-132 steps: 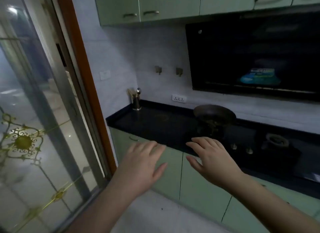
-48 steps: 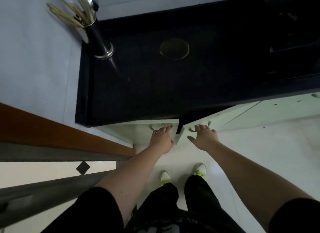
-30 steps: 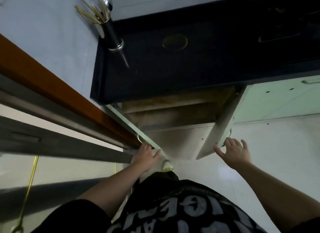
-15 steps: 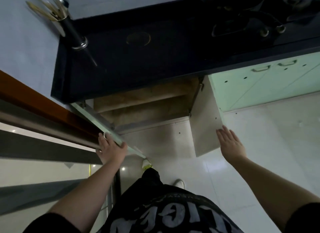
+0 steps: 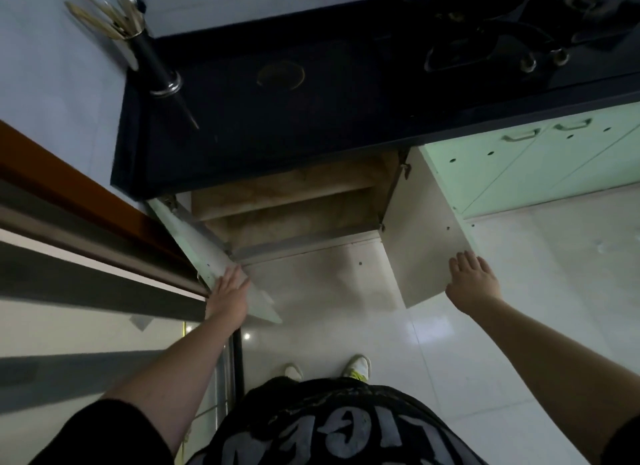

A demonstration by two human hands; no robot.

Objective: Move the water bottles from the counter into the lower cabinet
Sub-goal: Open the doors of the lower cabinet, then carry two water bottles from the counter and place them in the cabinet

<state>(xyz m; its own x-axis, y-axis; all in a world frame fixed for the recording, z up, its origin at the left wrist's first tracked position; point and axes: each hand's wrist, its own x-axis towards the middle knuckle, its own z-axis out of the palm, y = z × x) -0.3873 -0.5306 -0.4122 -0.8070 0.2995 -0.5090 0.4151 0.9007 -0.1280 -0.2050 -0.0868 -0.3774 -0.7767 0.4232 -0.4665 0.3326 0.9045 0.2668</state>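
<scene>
Two doors of the lower cabinet now stand swung wide, where a second and a half ago both were barely cracked; the left door angles out toward the sliding-door frame, and the right door has folded back nearly flat against the neighbouring green cabinet front; inside the cabinet a brownish shelf and floor show, with no bottles visible on them; the left hand rests on the left door's outer edge with fingers straight and close together, holding nothing; the right hand lies flat against the right door's lower corner, fingers extended and slightly spread, also holding nothing; no water bottles can be seen anywhere, and the stretch of dark tabletop above the cabinet carries only a utensil holder at its left rear and the hob to its right; opening looks finished, so fetching the bottles appears to be the next step, and they must lie outside this view.
</scene>
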